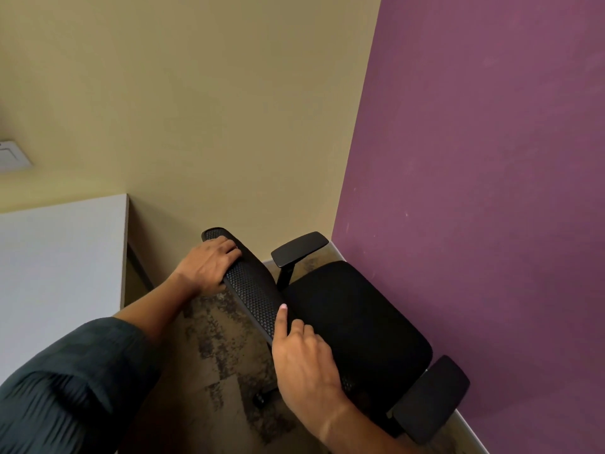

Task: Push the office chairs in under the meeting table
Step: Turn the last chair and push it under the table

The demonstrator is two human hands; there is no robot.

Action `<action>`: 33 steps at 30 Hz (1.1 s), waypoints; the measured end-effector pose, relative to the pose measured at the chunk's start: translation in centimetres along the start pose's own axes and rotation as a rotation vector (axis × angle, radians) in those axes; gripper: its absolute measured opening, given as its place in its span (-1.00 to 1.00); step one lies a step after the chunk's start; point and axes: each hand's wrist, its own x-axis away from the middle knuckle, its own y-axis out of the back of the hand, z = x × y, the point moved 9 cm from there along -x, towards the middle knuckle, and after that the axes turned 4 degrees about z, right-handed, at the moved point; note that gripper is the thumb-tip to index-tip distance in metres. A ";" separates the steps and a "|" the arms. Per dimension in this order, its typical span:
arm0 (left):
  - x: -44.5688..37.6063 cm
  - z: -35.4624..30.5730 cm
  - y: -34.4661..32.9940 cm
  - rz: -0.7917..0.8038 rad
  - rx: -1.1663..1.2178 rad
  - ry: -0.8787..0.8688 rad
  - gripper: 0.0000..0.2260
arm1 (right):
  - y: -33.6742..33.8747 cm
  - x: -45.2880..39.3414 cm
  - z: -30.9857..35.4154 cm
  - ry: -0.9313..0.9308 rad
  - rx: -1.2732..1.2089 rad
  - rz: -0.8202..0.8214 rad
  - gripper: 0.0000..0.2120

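A black office chair [357, 319] stands in the room's corner, its seat facing the purple wall and its mesh backrest top [255, 290] toward me. My left hand [206, 263] is closed over the far end of the backrest top. My right hand [304, 358] rests on the near end of the backrest, thumb laid along the mesh and fingers curled over the front. The white meeting table [59, 263] fills the left side, its corner a short way left of the chair. Two armrests [299, 249] stick out on either side of the seat.
A beige wall [212, 109] runs behind the table and chair. The purple wall [491, 191] stands close along the chair's right side. Mottled brown carpet [226, 348] lies between the table and the chair. A chair caster [258, 399] shows on the floor.
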 end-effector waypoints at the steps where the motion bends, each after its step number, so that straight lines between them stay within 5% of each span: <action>1: 0.5 -0.1 0.0 0.015 -0.001 0.012 -0.50 | 0.0 0.3 0.0 0.012 -0.001 -0.002 -0.35; 23: 9.3 -11.5 2.1 0.035 -0.007 0.412 -0.51 | 2.2 6.8 -10.5 0.468 0.101 -0.088 -0.36; 33: 10.5 -15.7 2.2 0.045 -0.005 0.571 -0.50 | 2.7 3.6 -16.9 0.506 0.204 -0.109 -0.50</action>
